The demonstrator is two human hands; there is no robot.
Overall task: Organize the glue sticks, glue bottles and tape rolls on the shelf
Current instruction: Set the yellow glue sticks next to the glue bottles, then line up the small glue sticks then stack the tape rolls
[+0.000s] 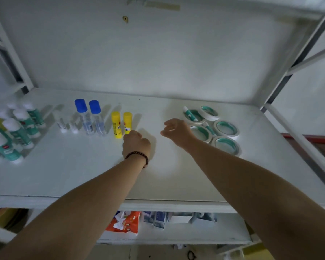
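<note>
On the white shelf (pixel 83 175) stand two yellow glue sticks: the left one (pixel 116 124) and the right one (pixel 127 121). My left hand (pixel 137 145), with a dark bead bracelet, has its fingers curled at the base of the right yellow glue stick. Left of them are two clear glue bottles with blue caps (pixel 83 117), two small white glue sticks (pixel 62 124), and several green-and-white glue bottles (pixel 17 132). My right hand (pixel 176 131) hovers loosely curled and holds nothing, just left of several white tape rolls (pixel 226 128). Two green-and-white sticks (pixel 190 113) lie among the rolls.
The shelf's back wall (pixel 158 53) rises behind the items, and metal frame posts (pixel 289 72) stand at the right and left. A lower shelf holds an orange packet (pixel 124 222) and blue-and-white packs (pixel 158 219). Bare shelf surface lies between my two arms.
</note>
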